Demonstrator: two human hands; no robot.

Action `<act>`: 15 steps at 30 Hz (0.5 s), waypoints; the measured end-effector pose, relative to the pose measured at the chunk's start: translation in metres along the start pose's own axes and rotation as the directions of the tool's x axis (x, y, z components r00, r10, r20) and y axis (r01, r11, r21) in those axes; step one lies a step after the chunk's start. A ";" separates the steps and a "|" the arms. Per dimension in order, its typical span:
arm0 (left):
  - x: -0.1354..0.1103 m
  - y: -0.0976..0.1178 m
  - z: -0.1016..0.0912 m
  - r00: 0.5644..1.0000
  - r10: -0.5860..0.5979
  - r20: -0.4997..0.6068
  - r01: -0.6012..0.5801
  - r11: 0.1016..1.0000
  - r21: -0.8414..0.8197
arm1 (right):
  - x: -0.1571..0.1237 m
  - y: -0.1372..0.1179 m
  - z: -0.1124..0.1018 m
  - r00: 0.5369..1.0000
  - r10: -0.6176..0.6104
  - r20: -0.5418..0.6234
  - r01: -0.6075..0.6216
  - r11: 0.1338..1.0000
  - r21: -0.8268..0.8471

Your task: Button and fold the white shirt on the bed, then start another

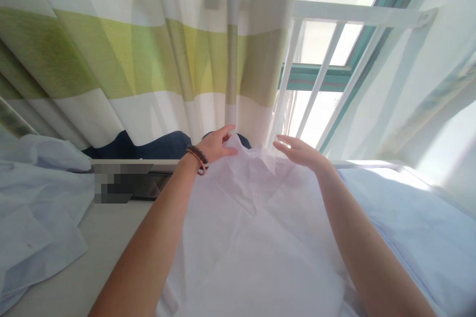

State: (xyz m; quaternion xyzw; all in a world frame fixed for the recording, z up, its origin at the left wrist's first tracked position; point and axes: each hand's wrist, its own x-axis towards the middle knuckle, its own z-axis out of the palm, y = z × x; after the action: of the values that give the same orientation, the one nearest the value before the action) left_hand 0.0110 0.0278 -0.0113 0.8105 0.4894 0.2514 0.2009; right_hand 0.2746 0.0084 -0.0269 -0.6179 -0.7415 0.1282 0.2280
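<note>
A white collared shirt (pixel 260 247) lies spread in front of me, its collar (pixel 256 161) at the far end and partly raised. At the collar's left side is my left hand (pixel 213 144), with the collar's edge between thumb and fingers; a dark braided band and a reddish-brown one circle that wrist. My right hand (pixel 299 151) hovers just beyond the collar's right side, apart from the cloth. Its fingers stretch out toward the left and nothing is in them.
Rumpled white cloth (pixel 33 223) lies at left, beside a dark flat object (pixel 150 185), partly blurred out. Pale blue folded cloth (pixel 416 233) is at right. A white-and-green curtain (pixel 148 54) hangs beyond, with dark blue fabric (pixel 156 146) below it. White railing (pixel 357 14) fronts the window.
</note>
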 end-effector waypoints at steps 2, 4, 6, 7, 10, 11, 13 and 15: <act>-0.003 0.005 -0.004 0.998 0.041 0.052 -0.036 0.995 -0.093 | -0.002 0.001 0.001 0.998 -0.014 0.057 0.011 0.998 0.061; -0.006 0.006 -0.007 0.990 0.084 0.113 -0.064 0.983 -0.174 | -0.003 0.000 0.005 0.991 -0.042 0.123 0.025 0.989 0.143; -0.008 0.005 -0.009 0.979 0.125 0.161 -0.086 0.969 -0.232 | -0.003 -0.001 0.009 0.985 -0.044 0.165 0.010 0.979 0.202; -0.008 0.004 -0.009 0.974 0.142 0.174 -0.096 0.964 -0.250 | -0.002 -0.001 0.011 0.985 -0.025 0.171 -0.013 0.976 0.216; -0.010 0.003 -0.011 0.967 0.171 0.189 -0.119 0.959 -0.256 | 0.001 0.001 0.018 0.986 0.052 0.161 -0.087 0.972 0.217; -0.010 0.003 -0.011 0.967 0.172 0.190 -0.123 0.962 -0.245 | 0.001 0.002 0.020 0.984 0.065 0.164 -0.100 0.972 0.214; -0.011 0.004 -0.011 0.970 0.165 0.180 -0.127 0.971 -0.203 | 0.002 0.004 0.023 0.985 0.069 0.161 -0.103 0.971 0.215; -0.011 0.005 -0.010 0.978 0.140 0.154 -0.119 0.984 -0.134 | 0.003 0.004 0.024 0.995 0.018 0.100 -0.042 0.968 0.247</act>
State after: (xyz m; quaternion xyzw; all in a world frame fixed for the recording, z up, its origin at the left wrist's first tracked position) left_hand 0.0042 0.0168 -0.0023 0.8444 0.4009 0.2269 0.2734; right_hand 0.2658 0.0143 -0.0494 -0.5885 -0.7203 0.2535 0.2657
